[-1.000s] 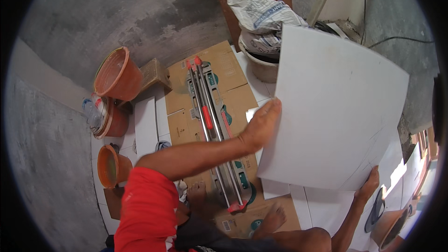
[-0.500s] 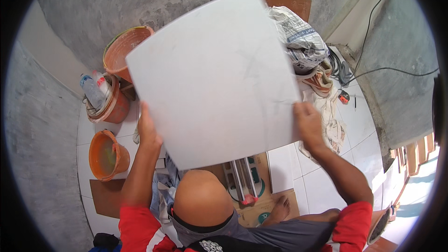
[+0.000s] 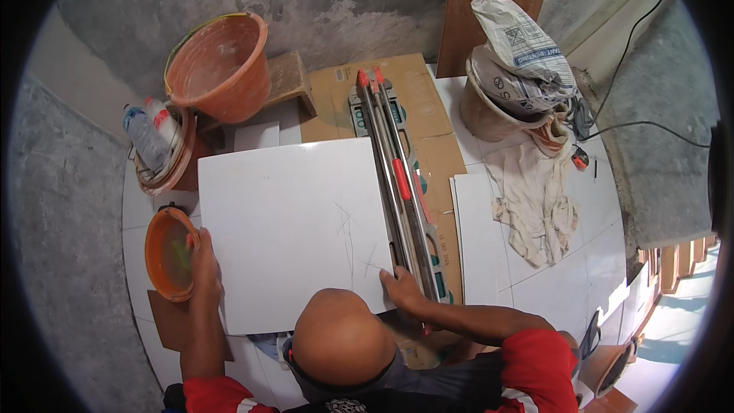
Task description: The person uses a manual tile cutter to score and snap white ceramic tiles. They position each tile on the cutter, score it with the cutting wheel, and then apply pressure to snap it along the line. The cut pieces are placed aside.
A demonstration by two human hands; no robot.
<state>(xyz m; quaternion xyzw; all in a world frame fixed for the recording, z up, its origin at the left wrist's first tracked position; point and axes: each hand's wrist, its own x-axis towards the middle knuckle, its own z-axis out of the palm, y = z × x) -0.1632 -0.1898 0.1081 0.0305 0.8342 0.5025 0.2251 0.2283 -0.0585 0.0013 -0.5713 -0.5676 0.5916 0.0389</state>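
A large white tile point(image 3: 283, 222) with pencil lines near its right side lies between my hands. At its left edge, my left hand point(image 3: 205, 268) grips it with the fingers wrapped round the side. My right hand point(image 3: 402, 287) holds the lower right edge, thumb on top and the other fingers hidden beneath. Just right of the tile stretches a manual tile cutter point(image 3: 401, 181) with two steel rails and red parts, resting on a cardboard sheet point(image 3: 434, 111). The tile's right edge comes up against the cutter's rails and covers part of its left side. My bare knee point(image 3: 340, 329) is below the tile.
At the left are a large orange bucket point(image 3: 222, 76), a bucket with plastic bottles point(image 3: 153, 145), and a small orange bucket of water point(image 3: 170, 256). To the right stand a bucket with cement bags point(image 3: 493, 115), a cloth point(image 3: 535, 199), a tape measure point(image 3: 580, 158) and another white tile point(image 3: 475, 237).
The tile has come down and to the left, from raised in front of me to beside the cutter. Both hands moved down with it, and the cutter's rails are uncovered.
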